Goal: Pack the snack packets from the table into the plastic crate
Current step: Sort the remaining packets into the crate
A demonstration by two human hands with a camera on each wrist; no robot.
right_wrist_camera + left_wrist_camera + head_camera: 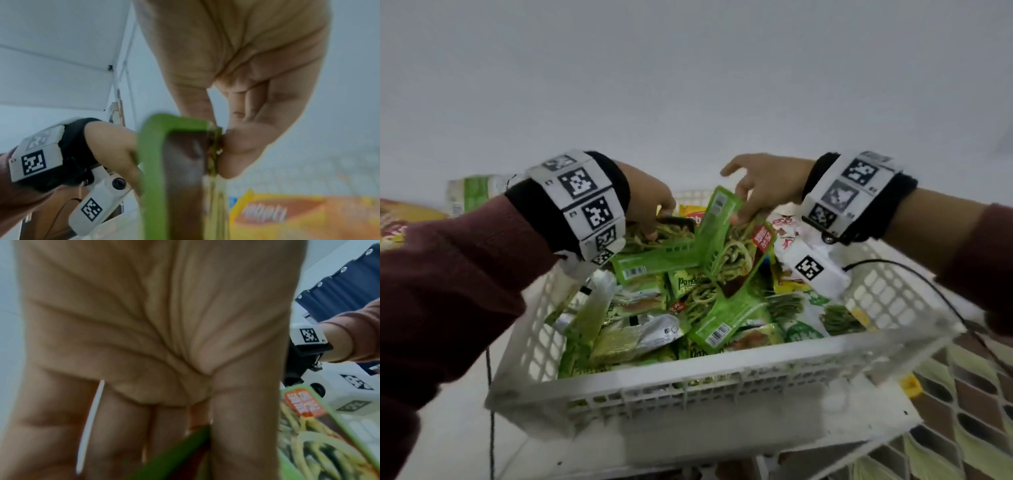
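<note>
A white plastic crate [722, 359] is heaped with green snack packets [640, 329]. Over its far side my left hand [650, 219] curls down onto a green noodle packet [671, 228]. In the left wrist view that packet's green edge [176, 457] sits between thumb and fingers. My right hand [743, 212] pinches the top of an upright green packet [717, 222] between thumb and fingers [232, 146]. The right wrist view shows this packet [174, 162] close up, with its green border. A yellow-orange packet [298, 216] lies beneath in the crate.
More packets lie on the white table left of the crate: a green-and-white one [472, 195] and a yellow-red one [404, 219]. A black cable [928, 284] trails over the crate's right wall. Patterned flooring [979, 394] shows at the lower right.
</note>
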